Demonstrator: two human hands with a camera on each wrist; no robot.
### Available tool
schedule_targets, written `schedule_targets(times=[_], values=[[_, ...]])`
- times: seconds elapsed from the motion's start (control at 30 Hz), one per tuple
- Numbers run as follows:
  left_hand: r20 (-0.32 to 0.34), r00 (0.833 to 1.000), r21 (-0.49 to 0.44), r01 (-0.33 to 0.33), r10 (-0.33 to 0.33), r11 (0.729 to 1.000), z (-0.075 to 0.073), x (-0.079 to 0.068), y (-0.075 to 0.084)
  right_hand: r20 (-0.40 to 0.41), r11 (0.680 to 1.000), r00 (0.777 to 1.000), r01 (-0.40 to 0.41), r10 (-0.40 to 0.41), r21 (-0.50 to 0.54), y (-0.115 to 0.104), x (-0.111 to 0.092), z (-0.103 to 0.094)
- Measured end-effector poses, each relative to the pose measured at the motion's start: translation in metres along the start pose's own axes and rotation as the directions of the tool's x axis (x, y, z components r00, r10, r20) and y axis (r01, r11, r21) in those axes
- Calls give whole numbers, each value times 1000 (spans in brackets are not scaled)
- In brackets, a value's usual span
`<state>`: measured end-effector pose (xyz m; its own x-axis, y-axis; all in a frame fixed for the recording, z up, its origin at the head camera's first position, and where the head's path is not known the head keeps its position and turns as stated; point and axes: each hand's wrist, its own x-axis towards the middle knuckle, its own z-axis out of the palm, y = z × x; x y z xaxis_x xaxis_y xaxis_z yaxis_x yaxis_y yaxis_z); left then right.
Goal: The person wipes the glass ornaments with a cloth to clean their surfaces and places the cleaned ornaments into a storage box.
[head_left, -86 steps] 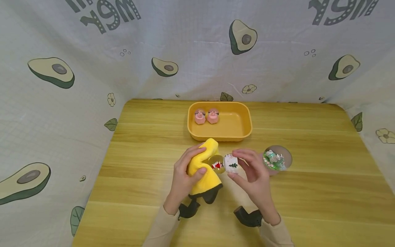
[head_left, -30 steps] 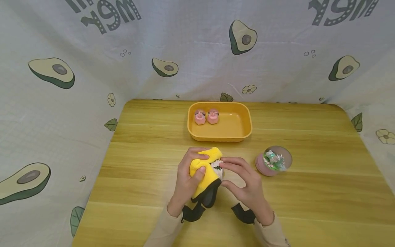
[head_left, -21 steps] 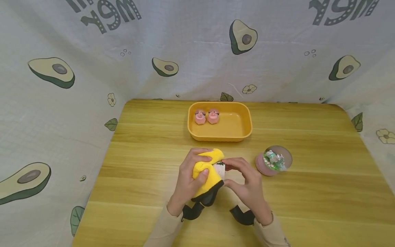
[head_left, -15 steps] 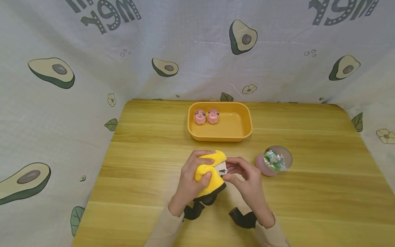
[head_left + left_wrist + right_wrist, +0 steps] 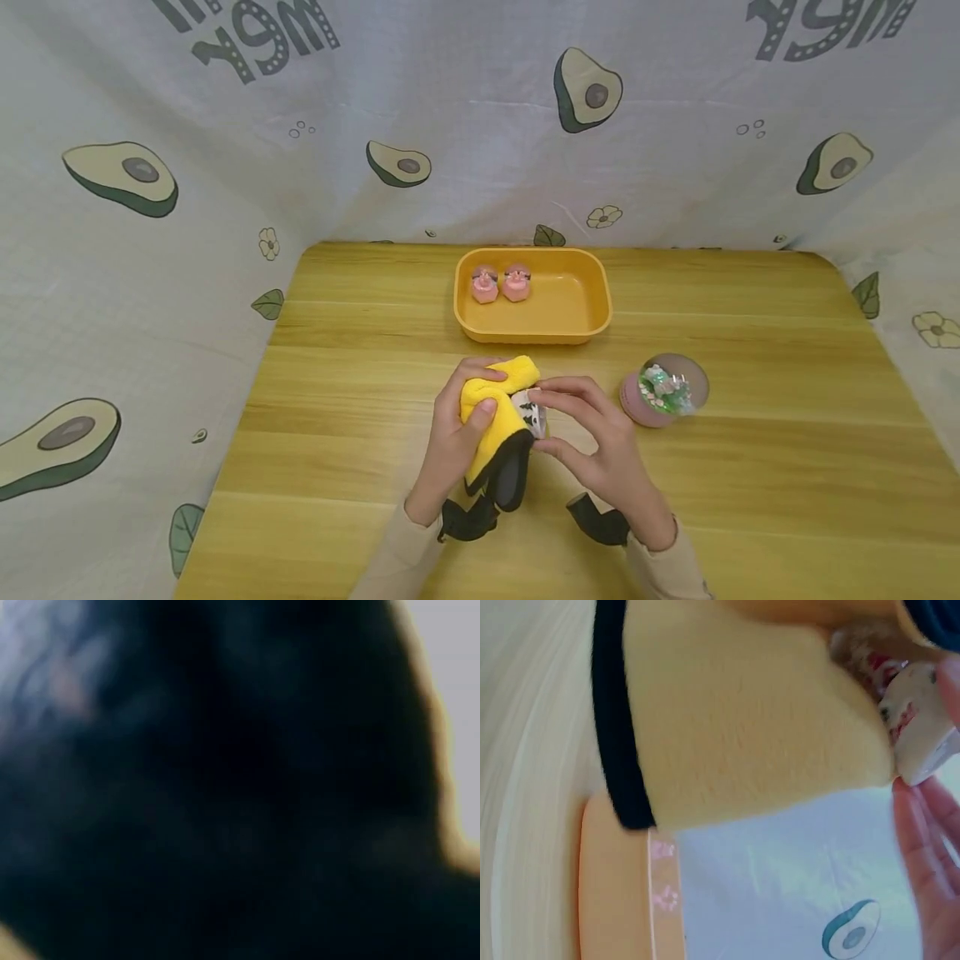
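My left hand (image 5: 453,425) grips a yellow cloth (image 5: 491,408) with a black edge and dark underside, folded around the dome of a small snow globe (image 5: 531,412). Only the globe's white base, printed with dark green trees, sticks out on the right in the head view. Thumb and fingers of my right hand (image 5: 600,437) pinch that base. In the right wrist view, red shows inside the globe (image 5: 922,712) beside the spread cloth (image 5: 757,735). A dark, blurred surface fills most of the left wrist view and hides the left hand there.
A larger snow globe (image 5: 660,392) with a pink base stands right of my right hand. Behind my hands, a yellow tray (image 5: 570,337) holds two small pink figures (image 5: 485,285) at its left end. An avocado-print cloth (image 5: 480,108) hangs behind the wooden table (image 5: 337,375).
The small globe's dome with its red figure, bare at first, has gone into the yellow cloth as my right hand came left. Lately both hands have shifted slightly left, tilting the base.
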<state>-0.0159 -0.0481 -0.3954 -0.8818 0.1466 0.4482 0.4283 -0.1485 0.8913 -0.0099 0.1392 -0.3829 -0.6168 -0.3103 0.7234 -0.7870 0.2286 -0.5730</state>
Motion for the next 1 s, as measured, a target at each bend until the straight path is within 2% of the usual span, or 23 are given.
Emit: schedule_targets(times=[0.13,0.23,0.37,0.47,0.6,0.7,0.8,0.83,0.9,1.0], values=[[8,999,52,-49,49,997,0,0,0,-37,1000,999,26,-26,-9,2,-1,0],[19,995,103,-103,101,989,1,1,0,-54,1000,998,11,-11,7,3,-3,2],[41,984,165,-177,173,970,1,1,0,-77,997,996,-49,53,54,4,-7,4],[62,976,190,-217,208,958,0,1,0,-92,984,987,-119,132,129,3,-8,6],[98,962,213,-269,253,939,0,2,0,-93,950,961,-240,262,199,-3,-7,8],[120,950,227,-309,289,923,0,2,-1,-85,921,930,-335,357,201,-8,-7,7],[116,947,238,-320,300,917,1,3,-1,-85,904,912,-380,402,195,-11,-8,7],[105,950,238,-311,294,920,1,3,-2,-81,904,911,-384,404,190,-11,-8,7],[78,959,235,-284,274,929,1,2,-1,-78,918,924,-359,375,170,-10,-8,7],[29,974,207,-224,223,952,1,2,-1,-70,952,963,-246,262,179,-5,-8,7]])
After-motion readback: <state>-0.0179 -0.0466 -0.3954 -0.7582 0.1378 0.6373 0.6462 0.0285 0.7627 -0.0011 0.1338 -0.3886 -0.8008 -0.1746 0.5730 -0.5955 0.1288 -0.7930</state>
